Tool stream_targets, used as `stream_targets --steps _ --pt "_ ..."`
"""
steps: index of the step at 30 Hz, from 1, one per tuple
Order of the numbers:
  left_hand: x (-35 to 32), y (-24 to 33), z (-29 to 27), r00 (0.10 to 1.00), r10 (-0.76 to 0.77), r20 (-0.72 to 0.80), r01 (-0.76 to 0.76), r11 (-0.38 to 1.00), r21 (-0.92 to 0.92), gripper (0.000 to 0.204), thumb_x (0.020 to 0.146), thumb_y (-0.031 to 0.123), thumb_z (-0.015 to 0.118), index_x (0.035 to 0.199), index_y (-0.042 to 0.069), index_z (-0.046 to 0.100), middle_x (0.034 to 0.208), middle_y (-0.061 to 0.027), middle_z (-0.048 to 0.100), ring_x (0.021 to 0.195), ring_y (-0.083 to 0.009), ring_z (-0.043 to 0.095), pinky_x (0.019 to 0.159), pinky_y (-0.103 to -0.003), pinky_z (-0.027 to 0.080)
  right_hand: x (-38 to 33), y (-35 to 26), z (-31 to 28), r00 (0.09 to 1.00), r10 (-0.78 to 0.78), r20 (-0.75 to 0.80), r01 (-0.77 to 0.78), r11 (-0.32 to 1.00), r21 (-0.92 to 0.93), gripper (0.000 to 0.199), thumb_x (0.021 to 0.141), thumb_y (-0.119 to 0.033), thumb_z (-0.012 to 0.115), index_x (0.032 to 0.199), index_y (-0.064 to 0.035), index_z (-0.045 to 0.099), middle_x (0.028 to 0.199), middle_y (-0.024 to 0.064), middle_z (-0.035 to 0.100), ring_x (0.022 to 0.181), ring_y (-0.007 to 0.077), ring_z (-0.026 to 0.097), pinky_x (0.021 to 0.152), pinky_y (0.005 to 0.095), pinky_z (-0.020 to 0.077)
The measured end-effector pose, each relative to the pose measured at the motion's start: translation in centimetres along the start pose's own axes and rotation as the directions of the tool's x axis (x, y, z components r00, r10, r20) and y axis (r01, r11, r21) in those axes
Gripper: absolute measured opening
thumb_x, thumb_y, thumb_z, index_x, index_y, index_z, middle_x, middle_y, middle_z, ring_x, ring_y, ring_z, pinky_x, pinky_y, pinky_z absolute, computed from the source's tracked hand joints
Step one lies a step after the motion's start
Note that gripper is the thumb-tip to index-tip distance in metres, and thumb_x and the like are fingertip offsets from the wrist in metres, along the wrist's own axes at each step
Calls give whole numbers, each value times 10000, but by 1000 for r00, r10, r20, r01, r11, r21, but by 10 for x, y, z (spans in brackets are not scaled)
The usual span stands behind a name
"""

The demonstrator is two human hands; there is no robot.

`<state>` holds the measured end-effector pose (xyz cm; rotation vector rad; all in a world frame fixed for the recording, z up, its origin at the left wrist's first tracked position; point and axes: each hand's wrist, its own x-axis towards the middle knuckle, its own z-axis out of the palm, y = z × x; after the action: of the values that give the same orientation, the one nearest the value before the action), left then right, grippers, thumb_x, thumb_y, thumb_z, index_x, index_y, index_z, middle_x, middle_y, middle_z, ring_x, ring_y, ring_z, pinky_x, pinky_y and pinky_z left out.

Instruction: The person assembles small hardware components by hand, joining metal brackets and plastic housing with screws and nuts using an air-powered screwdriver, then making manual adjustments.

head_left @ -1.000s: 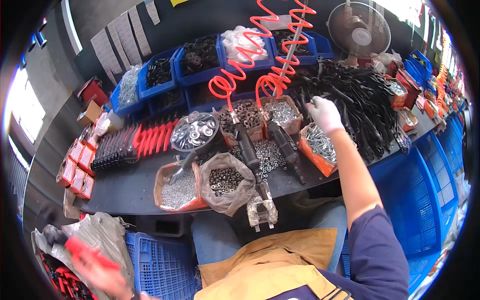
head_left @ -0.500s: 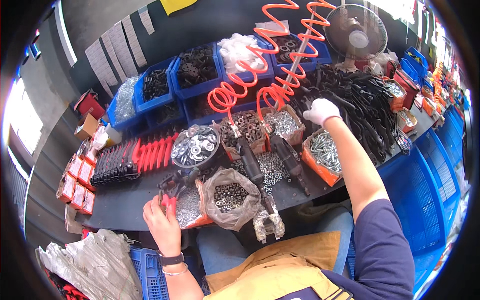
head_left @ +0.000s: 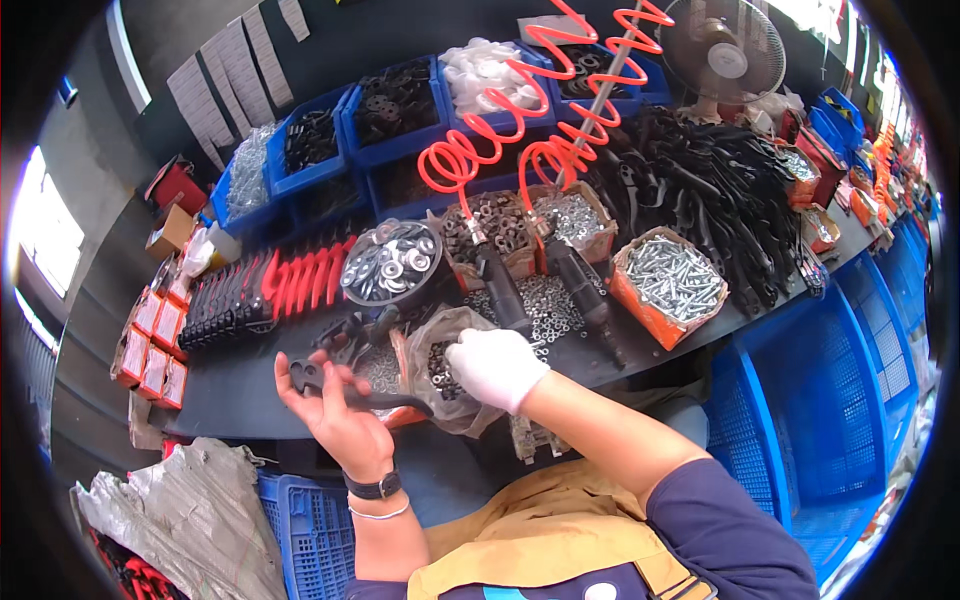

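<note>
My bare left hand (head_left: 335, 410) holds a long black metal part (head_left: 345, 388) flat across its palm, just in front of the dark workbench (head_left: 240, 385). My right hand (head_left: 495, 365), in a white glove, reaches into an open plastic bag of small dark nuts (head_left: 440, 368) next to the left hand; whether it grips anything cannot be made out. An orange box of silver washers (head_left: 385, 370) sits between the hands, partly hidden.
Two black air tools (head_left: 505, 290) on red coiled hoses (head_left: 520, 130) lie behind the bag. A box of silver bolts (head_left: 672, 280), a bowl of washers (head_left: 388, 265), a heap of black parts (head_left: 700, 185), blue bins (head_left: 395, 105) and a fan (head_left: 725, 50) fill the bench. Blue crates (head_left: 320, 530) stand below.
My right hand came back from the far bolt box to the bag of nuts. My left hand rose from below the bench and now holds the black part at bench level.
</note>
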<state>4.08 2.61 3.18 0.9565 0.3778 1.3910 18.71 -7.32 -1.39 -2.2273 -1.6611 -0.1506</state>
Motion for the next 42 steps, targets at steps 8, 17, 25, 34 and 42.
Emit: stream_targets --steps 8,17,25,34,42 --pt "-22 2 -24 929 -297 221 297 954 30 505 865 -48 577 1332 106 464 1115 -81 580 816 -139 597 642 -263 527 9 -15 33 997 -44 -62 53 988 143 120 803 -181 579 830 -80 638 782 140 648 767 306 649 674 419 523" --pt "-30 -12 -23 764 -572 297 626 769 -129 426 920 35 503 1339 88 448 1143 -112 559 1010 -237 570 820 -359 511 11 -9 14 986 25 -163 -19 999 40 94 831 -122 535 846 -68 609 797 143 633 731 311 655 639 393 537" --pt "-25 -51 -8 699 -637 325 713 657 -244 276 1001 148 427 1238 52 531 1165 -39 596 1074 -152 550 959 -302 427 7 -26 -25 968 -78 -239 159 925 345 141 821 -63 640 953 -20 657 939 128 587 782 336 607 689 373 496" --pt "-52 -63 -5 761 -577 299 587 807 62 264 998 140 409 1248 92 483 1135 2 556 971 -97 540 760 -253 457 31 6 -26 889 -43 457 -457 -11 889 558 834 -128 695 1327 -15 459 960 7 616 798 63 534 696 213 455" --pt "-58 -61 -2 826 -521 216 562 792 -239 361 1008 131 399 1361 52 410 1311 -57 495 1152 -144 486 950 -307 408 20 -15 -23 913 195 357 -395 216 893 277 797 -95 703 1032 -35 568 870 0 575 732 57 523 627 217 449"
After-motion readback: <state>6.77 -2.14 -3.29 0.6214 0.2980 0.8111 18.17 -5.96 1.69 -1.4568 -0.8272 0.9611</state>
